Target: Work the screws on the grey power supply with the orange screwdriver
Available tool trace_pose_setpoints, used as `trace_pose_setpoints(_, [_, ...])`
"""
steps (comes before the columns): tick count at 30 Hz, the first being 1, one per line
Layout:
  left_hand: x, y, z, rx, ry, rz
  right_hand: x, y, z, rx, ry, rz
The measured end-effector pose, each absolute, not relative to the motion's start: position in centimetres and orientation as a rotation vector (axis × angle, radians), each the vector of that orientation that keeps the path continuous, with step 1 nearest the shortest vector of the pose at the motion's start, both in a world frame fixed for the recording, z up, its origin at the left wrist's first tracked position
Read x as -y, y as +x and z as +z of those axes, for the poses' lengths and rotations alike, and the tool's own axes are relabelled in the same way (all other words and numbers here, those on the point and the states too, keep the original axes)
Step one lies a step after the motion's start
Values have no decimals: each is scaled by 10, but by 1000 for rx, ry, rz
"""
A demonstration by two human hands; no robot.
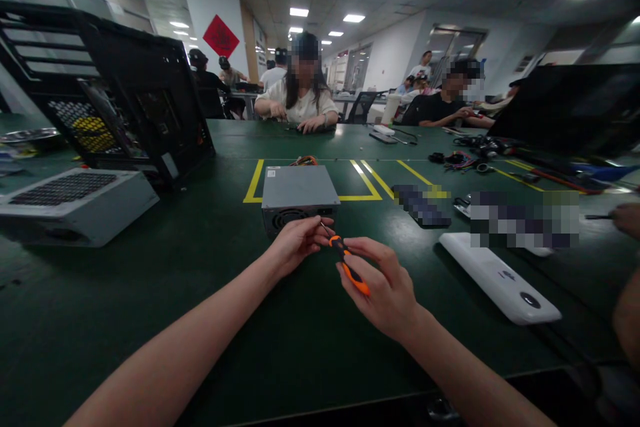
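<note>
My right hand (pixel 383 283) is wrapped round the handle of a black and orange screwdriver (pixel 356 279), whose thin shaft points up and to the left. At the shaft's tip, the thumb and fingers of my left hand (pixel 297 245) are drawn together in a pinch. Whatever lies between them is too small to make out. Just behind my left hand stands a grey metal power supply unit (pixel 301 187), its fan grille and socket facing me and coloured cables bunched at its back. My left hand partly covers its front face.
Left are an open black computer case (pixel 165 107) and a second power supply unit (pixel 85 203). A white power bank (pixel 500 277) and a dark phone (pixel 421 205) lie right. Yellow tape (pixel 253 181) marks the green table. One person sits opposite; another's hand (pixel 627 220) shows far right.
</note>
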State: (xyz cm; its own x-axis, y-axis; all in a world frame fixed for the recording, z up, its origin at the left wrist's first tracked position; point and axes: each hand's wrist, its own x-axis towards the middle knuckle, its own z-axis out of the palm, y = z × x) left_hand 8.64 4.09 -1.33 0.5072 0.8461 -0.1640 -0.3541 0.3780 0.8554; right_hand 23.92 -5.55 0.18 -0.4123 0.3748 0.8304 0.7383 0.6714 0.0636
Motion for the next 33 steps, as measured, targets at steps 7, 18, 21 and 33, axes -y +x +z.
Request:
trace_pose_setpoints(7, [-44,88,-14,-681,874,877,54,239,-2,2062,-913,-595])
trace_pose_setpoints(18, [-38,87,-15,-627,924,810,52,241,-3,2093,-863,-565])
trace_pose_setpoints(21, [-36,85,-14,-625,908,798,53,242,-4,2094,-835,-568])
trace_pose_setpoints(33, [-35,86,-14,-598,862,836,49,240,-4,2101,-842,-497])
